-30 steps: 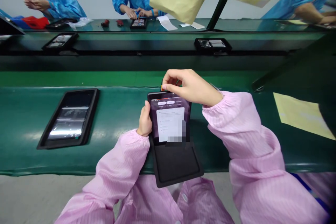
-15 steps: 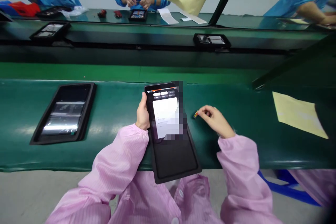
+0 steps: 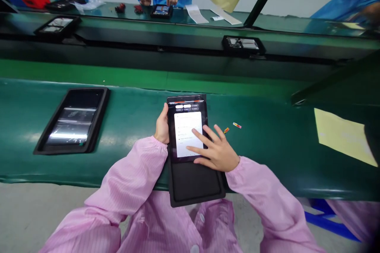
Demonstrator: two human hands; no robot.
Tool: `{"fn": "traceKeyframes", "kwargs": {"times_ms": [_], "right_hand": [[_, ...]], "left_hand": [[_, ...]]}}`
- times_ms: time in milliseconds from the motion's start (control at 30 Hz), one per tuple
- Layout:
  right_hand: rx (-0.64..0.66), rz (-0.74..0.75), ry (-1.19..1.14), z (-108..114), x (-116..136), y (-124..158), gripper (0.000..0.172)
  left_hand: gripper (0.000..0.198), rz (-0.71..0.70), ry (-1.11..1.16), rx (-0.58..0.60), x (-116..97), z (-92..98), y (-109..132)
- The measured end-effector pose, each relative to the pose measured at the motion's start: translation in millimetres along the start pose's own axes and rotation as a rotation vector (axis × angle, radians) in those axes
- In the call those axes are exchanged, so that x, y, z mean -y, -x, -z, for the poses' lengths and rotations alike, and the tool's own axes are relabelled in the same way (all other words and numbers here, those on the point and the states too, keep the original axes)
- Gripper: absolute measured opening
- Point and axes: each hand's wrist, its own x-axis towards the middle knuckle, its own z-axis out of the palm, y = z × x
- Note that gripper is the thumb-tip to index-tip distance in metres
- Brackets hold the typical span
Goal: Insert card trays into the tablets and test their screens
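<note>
A tablet (image 3: pixel 185 136) with its screen lit lies over the upper part of a black tray (image 3: pixel 197 184). My left hand (image 3: pixel 162 127) grips the tablet's left edge, thumb along the side and the other fingers hidden beneath. Over the screen's lower right, my right hand (image 3: pixel 218 152) is spread with the fingers stretched out and holds nothing; whether a fingertip touches the glass I cannot tell. Two small coloured pieces, one orange-yellow (image 3: pixel 226 130) and one pink-white (image 3: pixel 237 125), lie on the green bench just right of the tablet.
Another black tray (image 3: pixel 101 120) with a dark tablet (image 3: pixel 74 118) rests at the left. A yellow paper sheet (image 3: pixel 344 136) lies at the right. Across the back, a lower channel holds two trays with devices (image 3: pixel 57 25). Co-workers in blue sleeves work behind it.
My right hand has let go of the small coloured piece onto the bench and moved left over the tablet screen, fingers spreading. The left hand keeps its hold.
</note>
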Motion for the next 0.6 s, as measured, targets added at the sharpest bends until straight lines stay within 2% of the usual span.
{"fn": "traceKeyframes", "kwargs": {"times_ms": [67,133,200,267,333,467,533,600], "right_hand": [[-0.105,-0.047,0.035,-4.6,-20.3,-7.1,0.039],[-0.302,-0.184,0.045,-9.2,-33.8,-13.4,0.043],[-0.49,-0.352,-0.013,-13.0,-35.0,-16.5,0.05],[-0.568,-0.466,-0.107,-16.3,-25.4,-15.0,0.053],[-0.552,-0.512,-0.177,-18.7,-10.9,-10.6,0.052],[-0.441,-0.554,-0.208,-16.4,11.9,-5.6,0.052],[-0.399,-0.526,-0.175,-11.5,16.6,-7.8,0.053],[-0.361,-0.415,-0.115,-6.6,17.9,-10.5,0.052]], "left_hand": [[0.063,0.032,0.038,0.009,0.6,1.9,-0.8],[0.061,0.041,0.081,-0.002,1.1,4.0,-2.1],[0.055,0.025,0.126,-0.023,1.0,5.3,-3.1],[0.05,0.008,0.157,-0.035,0.6,5.2,-3.4],[0.049,0.01,0.17,-0.035,0.3,3.9,-2.9],[0.051,0.013,0.17,-0.036,1.0,1.5,-1.4],[0.05,0.0,0.156,-0.044,1.1,1.5,-0.6],[0.05,-0.011,0.135,-0.049,0.6,2.0,0.5]]}}
